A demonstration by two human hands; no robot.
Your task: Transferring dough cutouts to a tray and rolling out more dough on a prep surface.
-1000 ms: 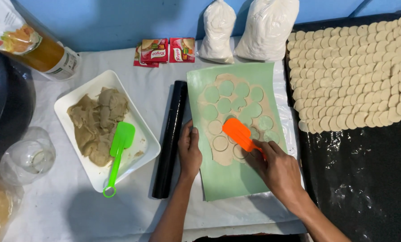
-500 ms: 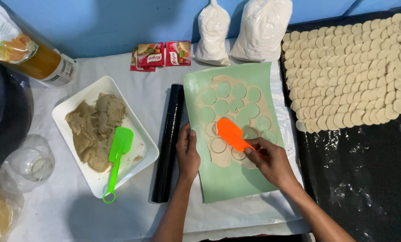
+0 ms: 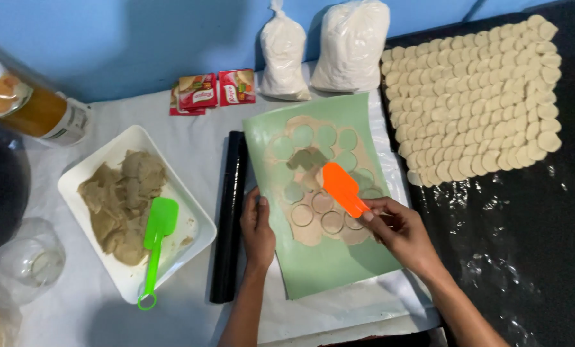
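Since a second ago the orange spatula (image 3: pixel 342 187) is sliding a bit up and left across the rolled dough (image 3: pixel 319 177), while the left hand is staying put.

Nearest the camera, the left hand (image 3: pixel 259 228) is lying flat, fingers pressed together, pinning the left edge of the green mat (image 3: pixel 339 266) — it isn't pinching anything. The right hand (image 3: pixel 396 232) is pinching the spatula's handle between thumb and fingers. The blade is pointing up and to the left from the grip, so its long axis is running diagonally over the cut circles, with the tip sitting on the middle of the dough sheet. The right hand is the one doing the work here; the left is just beside the dough but not touching it.

Just left of the mat, a black rolling pin (image 3: pixel 229 218) is lying lengthwise, parallel to the mat's edge. Further left, a white square plate (image 3: pixel 194 222) is holding brownish filling with a green spatula (image 3: pixel 155 238) resting on it.

Farther back on the right, rows of finished dough rounds (image 3: pixel 474 96) are lying on a black sheet — well apart from both hands. At the far wall, two bags of white flour (image 3: pixel 351 42) and some red sachets (image 3: pixel 213 90) are sitting.
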